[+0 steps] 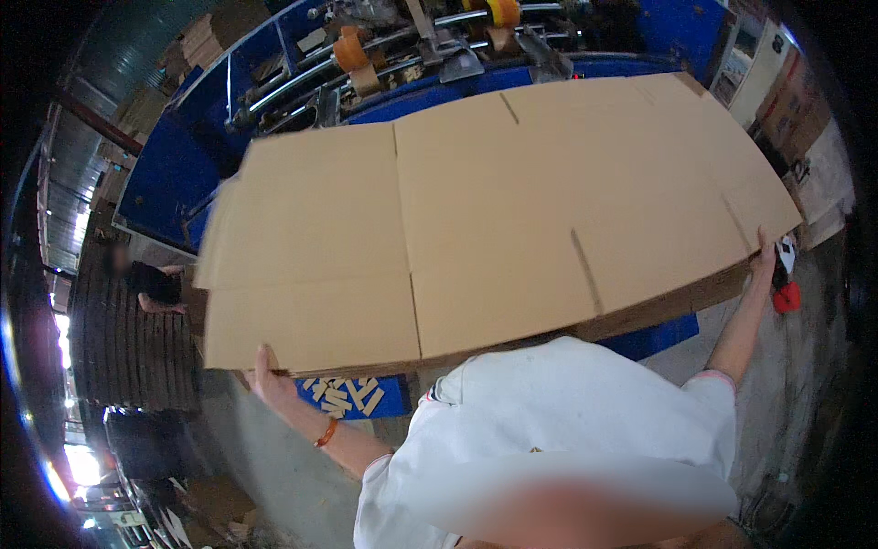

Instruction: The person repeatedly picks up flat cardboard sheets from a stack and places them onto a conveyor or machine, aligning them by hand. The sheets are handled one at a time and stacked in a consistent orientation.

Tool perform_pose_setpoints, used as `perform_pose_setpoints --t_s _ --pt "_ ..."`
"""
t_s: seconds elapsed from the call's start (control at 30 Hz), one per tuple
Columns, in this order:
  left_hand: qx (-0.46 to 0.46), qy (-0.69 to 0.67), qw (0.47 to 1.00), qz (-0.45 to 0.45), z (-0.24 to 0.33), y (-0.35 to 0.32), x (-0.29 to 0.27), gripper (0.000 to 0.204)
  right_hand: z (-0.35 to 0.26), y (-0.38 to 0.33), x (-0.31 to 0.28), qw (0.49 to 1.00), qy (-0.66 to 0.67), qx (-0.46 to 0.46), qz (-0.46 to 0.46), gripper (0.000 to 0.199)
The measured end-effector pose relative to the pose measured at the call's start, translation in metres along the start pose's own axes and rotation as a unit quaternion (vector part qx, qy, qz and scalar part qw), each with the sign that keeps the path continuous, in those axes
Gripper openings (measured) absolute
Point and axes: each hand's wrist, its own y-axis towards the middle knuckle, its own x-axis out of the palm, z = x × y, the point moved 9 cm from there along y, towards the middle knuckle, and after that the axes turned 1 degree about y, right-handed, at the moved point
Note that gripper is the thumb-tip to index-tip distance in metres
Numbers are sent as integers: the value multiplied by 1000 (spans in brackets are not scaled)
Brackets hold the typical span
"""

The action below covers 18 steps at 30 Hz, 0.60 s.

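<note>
Factory floor, blue folding machine behind. I held a stack of flat cardboard sheets chest-high; left hand and right hand each gripped an opposite edge. Likely stiff, heavy, prone to sliding.

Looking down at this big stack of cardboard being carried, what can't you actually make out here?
Head view:
- Left hand: only the thumb shows; the fingers are under the cardboard stack.
- Right hand: mostly hidden behind the stack's corner.
- Number of sheets: edges too thin to count.
- Blue machine: its lower part is covered by the stack.
- Person at left: small, blurred, partly behind a dark pile.
</note>
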Motion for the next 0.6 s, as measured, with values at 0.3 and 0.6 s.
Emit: perform_pose_setpoints --t_s 0.3,0.6 --pt "225 218 949 -36 72 16 91 32 59 -329 187 941 -306 -65 -126 39" --pt "329 297 846 -296 -9 -37 200 36 38 -274 327 890 -370 -175 -201 36"
